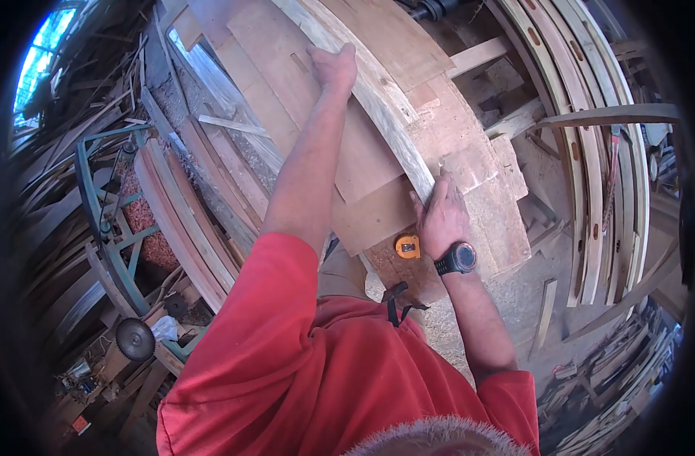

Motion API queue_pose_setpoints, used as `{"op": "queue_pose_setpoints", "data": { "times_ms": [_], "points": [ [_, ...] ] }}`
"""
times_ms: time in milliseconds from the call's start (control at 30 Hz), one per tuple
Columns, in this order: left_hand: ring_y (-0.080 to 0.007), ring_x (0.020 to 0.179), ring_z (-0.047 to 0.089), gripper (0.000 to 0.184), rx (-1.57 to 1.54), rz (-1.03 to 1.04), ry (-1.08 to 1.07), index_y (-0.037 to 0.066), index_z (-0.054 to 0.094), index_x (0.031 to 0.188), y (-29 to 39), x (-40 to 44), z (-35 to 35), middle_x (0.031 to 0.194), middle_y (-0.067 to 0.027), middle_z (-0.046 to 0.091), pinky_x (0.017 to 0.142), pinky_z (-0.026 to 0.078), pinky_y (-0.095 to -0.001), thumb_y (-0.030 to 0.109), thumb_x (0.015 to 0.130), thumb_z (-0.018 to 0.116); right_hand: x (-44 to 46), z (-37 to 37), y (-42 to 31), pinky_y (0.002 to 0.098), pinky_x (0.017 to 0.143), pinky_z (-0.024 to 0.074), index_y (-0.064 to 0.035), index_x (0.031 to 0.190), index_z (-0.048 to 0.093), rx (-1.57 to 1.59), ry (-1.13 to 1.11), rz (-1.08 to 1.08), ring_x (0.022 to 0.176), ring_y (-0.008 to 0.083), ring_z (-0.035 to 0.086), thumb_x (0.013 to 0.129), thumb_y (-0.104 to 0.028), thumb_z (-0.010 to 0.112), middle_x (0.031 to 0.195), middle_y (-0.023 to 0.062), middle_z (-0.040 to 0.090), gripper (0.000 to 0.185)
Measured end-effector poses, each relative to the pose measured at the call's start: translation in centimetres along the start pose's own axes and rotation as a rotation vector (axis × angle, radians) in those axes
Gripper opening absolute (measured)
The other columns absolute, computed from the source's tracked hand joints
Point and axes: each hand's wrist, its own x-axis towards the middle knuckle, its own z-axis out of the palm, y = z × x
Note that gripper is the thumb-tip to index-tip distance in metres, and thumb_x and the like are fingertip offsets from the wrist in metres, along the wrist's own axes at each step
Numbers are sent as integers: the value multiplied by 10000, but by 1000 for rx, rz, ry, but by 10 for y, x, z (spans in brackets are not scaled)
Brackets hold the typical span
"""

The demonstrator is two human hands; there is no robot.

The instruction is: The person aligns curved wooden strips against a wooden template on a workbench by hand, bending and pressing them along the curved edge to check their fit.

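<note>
Lengthwise, the pale board (378, 101) runs from the top edge of the view down and to the right, its near end arriving at the right hand (442, 220). That line matters most: the 2 hands sit at different stations along 1 long axis, with the right at the near end and the left hand (334, 67) well farther up, against the board's left edge. The right hand makes a narrow grip, thumb on the left side of the end and fingers on the other; the left arm reaches out much farther, and whether its fingers close under the edge, I cannot tell. The board lies over flat brown panels (370, 163), tilted across the view rather than square to the body. Just left of the right hand, an orange tape measure (407, 245) sits apart from the board, and a dark watch (461, 258) circles the right wrist.
</note>
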Motion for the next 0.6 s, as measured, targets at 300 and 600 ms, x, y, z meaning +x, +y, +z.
{"op": "queue_pose_setpoints", "data": {
  "times_ms": [300, 600],
  "points": [
    [-493, 1216, 548, 770, 4, 3, 17, -133, 350, 1300, 0, 36, 0, 1280, -379, 539, 1072, 438, -491, 276, 769, 728, 27, 12, -12, 507, 1089, 440, 75, 1193, 461, -97, 94, -94, 1327, 483, 472, 937, -248, 689, 1453, 357, 440, 472],
    [-452, 1230, 567, 792, 57, -58, 37, -120, 392, 1287, 3, 65, 0, 1309, -362, 545, 1049, 470, -471, 335, 761, 770, 51, 21, -28, 496, 1146, 393, 95, 1154, 474, -46, 67, -60, 1356, 498, 445, 948, -249, 667, 1445, 382, 429, 444]
  ]
}}
